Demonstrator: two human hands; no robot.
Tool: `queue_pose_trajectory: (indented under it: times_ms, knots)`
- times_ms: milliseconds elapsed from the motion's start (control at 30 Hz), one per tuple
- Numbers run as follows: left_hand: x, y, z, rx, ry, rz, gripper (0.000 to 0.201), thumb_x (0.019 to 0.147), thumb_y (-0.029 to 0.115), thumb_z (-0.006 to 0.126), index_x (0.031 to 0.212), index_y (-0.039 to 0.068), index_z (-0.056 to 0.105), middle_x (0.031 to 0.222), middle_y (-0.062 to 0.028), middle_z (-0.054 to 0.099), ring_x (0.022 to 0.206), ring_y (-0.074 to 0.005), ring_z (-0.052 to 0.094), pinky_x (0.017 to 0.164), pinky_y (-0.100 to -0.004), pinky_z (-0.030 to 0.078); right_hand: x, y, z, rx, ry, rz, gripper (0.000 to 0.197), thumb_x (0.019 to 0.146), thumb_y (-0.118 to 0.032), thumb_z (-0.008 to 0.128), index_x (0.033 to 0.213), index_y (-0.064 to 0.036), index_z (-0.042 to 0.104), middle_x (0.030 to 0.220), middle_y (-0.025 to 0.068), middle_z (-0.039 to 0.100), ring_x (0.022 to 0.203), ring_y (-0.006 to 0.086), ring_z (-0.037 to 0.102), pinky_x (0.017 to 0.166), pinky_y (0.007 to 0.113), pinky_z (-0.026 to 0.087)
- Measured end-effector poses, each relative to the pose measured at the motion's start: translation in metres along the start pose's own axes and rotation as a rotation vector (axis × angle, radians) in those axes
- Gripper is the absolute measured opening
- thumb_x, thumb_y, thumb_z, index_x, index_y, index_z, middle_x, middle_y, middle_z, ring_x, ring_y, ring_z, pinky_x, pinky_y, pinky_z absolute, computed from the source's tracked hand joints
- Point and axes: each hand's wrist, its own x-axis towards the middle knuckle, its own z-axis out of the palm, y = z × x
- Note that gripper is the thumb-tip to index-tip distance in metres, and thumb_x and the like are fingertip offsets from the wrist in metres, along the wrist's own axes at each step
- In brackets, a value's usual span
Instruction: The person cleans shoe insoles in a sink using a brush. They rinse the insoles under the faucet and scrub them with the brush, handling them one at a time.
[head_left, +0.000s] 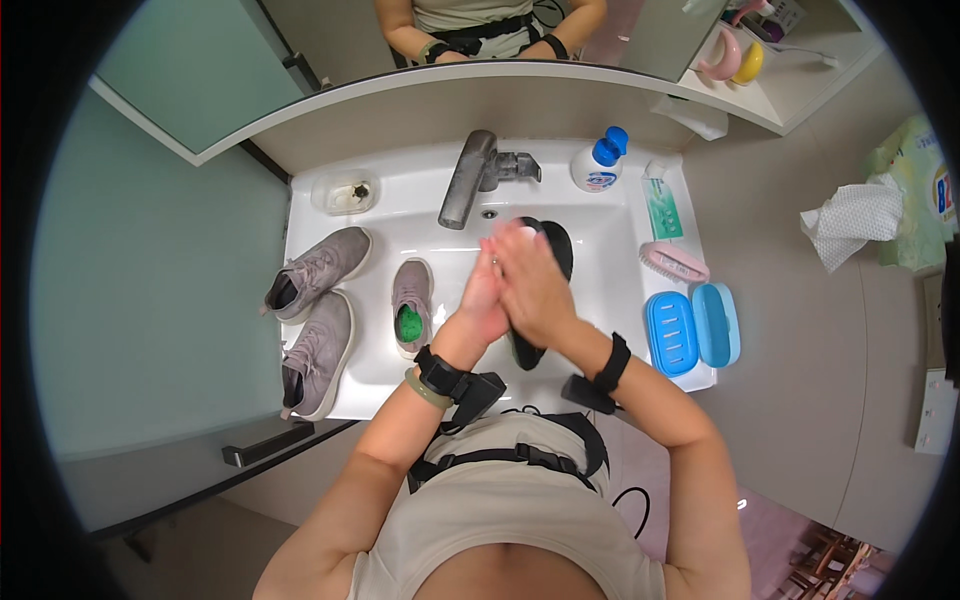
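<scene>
My left hand (484, 297) and my right hand (533, 288) are pressed palm to palm over the sink (600, 290), fingers stretched out and a little blurred. A small white patch shows at the right hand's fingertips; I cannot make out whether it is foam. Below the hands are black shoe insoles (558, 250), partly covered by them. Left of them, in the basin, stands a small greyish-pink shoe (411, 290) with something green inside. A pair of larger greyish-pink sneakers (322, 345) rests on the sink's left ledge.
A grey faucet (468, 185) rises at the back. To its right stands a white bottle with a blue cap (600, 163). Along the right ledge lie a green-and-white box (663, 208), a pink brush (676, 262) and an opened blue soap box (672, 333). A clear dish (345, 192) sits back left.
</scene>
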Motion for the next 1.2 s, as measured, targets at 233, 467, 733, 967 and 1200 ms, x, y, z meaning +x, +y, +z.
queue_pose_trajectory:
  times_ms: [233,467,733,967,1200]
  knots:
    - [0.001,0.006,0.001,-0.052,-0.068,-0.102,0.071,0.086,0.062,0.018,0.135,0.011,0.026,0.131,-0.0059,0.04,0.119,-0.0206,0.04,0.1,-0.035,0.032,0.014,0.002,-0.006,0.064,0.104,-0.015,0.045,0.083,-0.017,0.047,0.124,0.0011,0.04,0.129,0.0169,0.041,0.122,0.0321,0.035,0.102,0.042,0.026]
    - [-0.001,-0.008,0.004,0.052,-0.097,-0.177,0.065,0.089,0.056,0.023,0.129,0.006,0.034,0.122,-0.0078,0.048,0.111,-0.0189,0.048,0.092,-0.0334,0.041,0.028,0.022,0.0,0.074,0.388,0.32,0.018,0.082,-0.012,0.05,0.096,-0.0021,0.051,0.091,0.0148,0.05,0.077,0.0305,0.055,0.065,0.039,0.045]
    - [-0.001,-0.016,-0.021,0.002,-0.016,-0.255,0.039,0.091,0.03,0.044,0.119,0.002,0.043,0.113,-0.0105,0.055,0.099,-0.0208,0.056,0.087,-0.0345,0.046,0.023,0.073,0.016,0.155,0.406,0.656,0.029,0.066,-0.01,0.057,0.091,0.0011,0.049,0.082,0.0173,0.049,0.072,0.0327,0.052,0.068,0.039,0.044]
    - [-0.001,-0.004,-0.016,-0.189,-0.121,-0.343,0.044,0.093,0.037,0.038,0.118,0.003,0.047,0.116,-0.011,0.054,0.103,-0.0213,0.054,0.09,-0.0344,0.043,0.02,0.082,-0.01,0.894,0.768,0.824,0.031,0.065,-0.002,0.056,0.095,0.0005,0.05,0.083,0.0063,0.047,0.072,0.0145,0.047,0.065,0.027,0.041]
    - [0.01,-0.012,-0.032,-0.229,-0.13,-0.179,0.037,0.093,0.037,0.036,0.113,0.008,0.048,0.116,-0.0078,0.052,0.107,-0.0207,0.051,0.092,-0.0353,0.041,-0.002,-0.001,0.003,0.162,0.147,-0.073,0.041,0.065,0.006,0.049,0.106,0.0021,0.05,0.111,0.0183,0.048,0.099,0.0337,0.045,0.085,0.036,0.039]
